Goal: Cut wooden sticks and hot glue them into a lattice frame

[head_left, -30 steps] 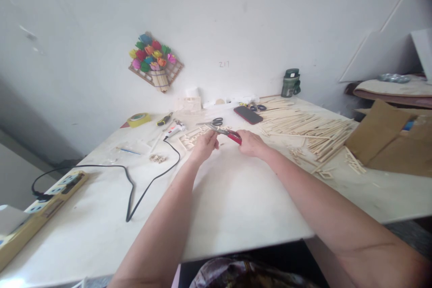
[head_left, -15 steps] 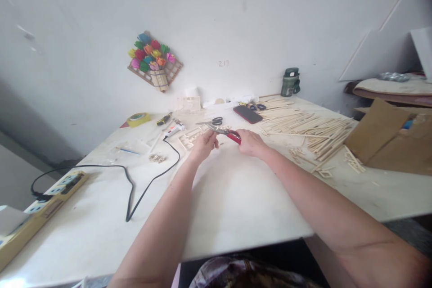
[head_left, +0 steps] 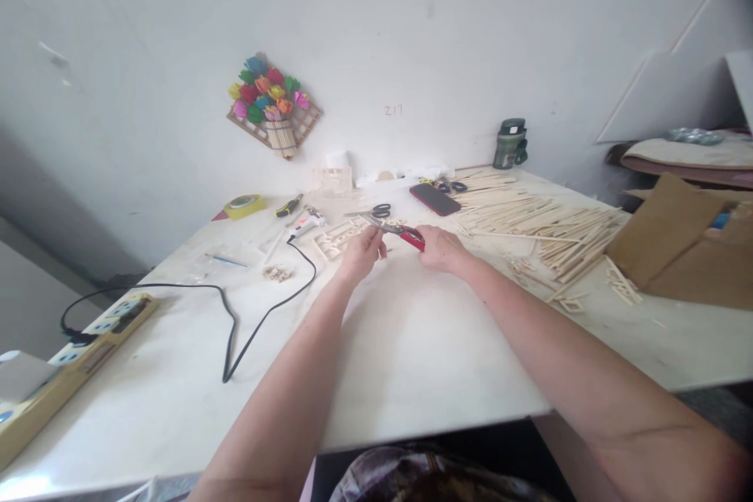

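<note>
Swung slightly left in view, bringing left hand (head_left: 361, 251), right hand (head_left: 442, 249), red-handled tool (head_left: 412, 238), flower bouquet (head_left: 271, 94), power strip (head_left: 125, 319) and green bottle (head_left: 507, 147) a touch farther right than half a second ago.

Right hand (head_left: 442, 250) grips red-handled cutters (head_left: 412, 238) over the counter (head_left: 405, 353); left hand (head_left: 360, 252) is at their metal end, its hold too small to confirm. Black-handled scissors (head_left: 382, 211) lie just beyond. Glue gun (head_left: 304, 225) sits left; smartphone (head_left: 435, 199) and loose wooden sticks (head_left: 553, 229) lie right, near a cardboard box (head_left: 664, 239).

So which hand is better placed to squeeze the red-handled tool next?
Probably the right hand: it grips the red handles, while the left hand is by the metal end.
</note>
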Available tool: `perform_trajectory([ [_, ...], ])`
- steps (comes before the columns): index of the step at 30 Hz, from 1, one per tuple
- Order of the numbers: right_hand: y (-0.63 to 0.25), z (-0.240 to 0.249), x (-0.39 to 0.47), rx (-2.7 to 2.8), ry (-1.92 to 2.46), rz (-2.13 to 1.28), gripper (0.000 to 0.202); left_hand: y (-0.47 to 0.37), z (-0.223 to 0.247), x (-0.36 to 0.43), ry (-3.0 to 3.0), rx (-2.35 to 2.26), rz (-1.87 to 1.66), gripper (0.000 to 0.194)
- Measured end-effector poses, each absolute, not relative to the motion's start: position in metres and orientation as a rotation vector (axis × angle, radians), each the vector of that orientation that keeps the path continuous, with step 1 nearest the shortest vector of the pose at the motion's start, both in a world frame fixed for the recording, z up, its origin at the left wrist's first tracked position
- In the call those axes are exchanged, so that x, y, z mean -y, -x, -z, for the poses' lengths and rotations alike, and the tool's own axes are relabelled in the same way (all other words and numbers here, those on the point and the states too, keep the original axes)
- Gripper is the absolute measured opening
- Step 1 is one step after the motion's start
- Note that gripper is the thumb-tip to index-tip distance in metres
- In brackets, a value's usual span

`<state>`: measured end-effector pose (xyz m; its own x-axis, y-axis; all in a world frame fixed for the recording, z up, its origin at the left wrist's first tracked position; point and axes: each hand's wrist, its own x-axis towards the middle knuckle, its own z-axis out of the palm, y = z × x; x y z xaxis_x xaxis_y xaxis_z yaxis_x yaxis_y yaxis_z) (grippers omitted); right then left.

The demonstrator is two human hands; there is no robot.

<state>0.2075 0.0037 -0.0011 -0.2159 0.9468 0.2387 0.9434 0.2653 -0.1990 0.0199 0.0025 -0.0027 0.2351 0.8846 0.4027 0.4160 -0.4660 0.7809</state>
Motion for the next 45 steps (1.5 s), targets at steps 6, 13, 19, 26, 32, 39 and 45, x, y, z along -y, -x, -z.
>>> perform_trajectory([
  [6, -0.225, -0.006, -0.01, 2.33, 1.753, -0.01, 0.039, -0.044, 0.014, 0.001, -1.942, -1.3, -1.302, 0.026],
  [13, -0.231, -0.004, -0.012, 2.362, 1.766, -0.024, 0.038, -0.047, 0.015, 0.003, -1.963, -1.351, -1.253, 0.023],
  [19, -0.228, -0.003, -0.011, 2.346, 1.758, -0.03, 0.037, -0.043, 0.011, 0.002, -1.978, -1.353, -1.226, 0.024],
  [26, -0.224, -0.005, -0.009, 2.316, 1.736, -0.028, 0.041, -0.037, 0.009, 0.002, -1.995, -1.282, -1.24, 0.028],
  [32, -0.223, -0.004, -0.009, 2.319, 1.685, -0.009, 0.041, -0.034, 0.009, 0.0, -2.013, -1.242, -1.233, 0.027],
  [39, -0.222, -0.002, -0.01, 2.319, 1.675, -0.01, 0.04, -0.032, 0.008, 0.001, -2.0, -1.228, -1.228, 0.028],
  [45, -0.223, -0.004, -0.008, 2.329, 1.713, -0.051, 0.039, -0.036, 0.009, 0.001, -1.999, -1.262, -1.231, 0.027],
])
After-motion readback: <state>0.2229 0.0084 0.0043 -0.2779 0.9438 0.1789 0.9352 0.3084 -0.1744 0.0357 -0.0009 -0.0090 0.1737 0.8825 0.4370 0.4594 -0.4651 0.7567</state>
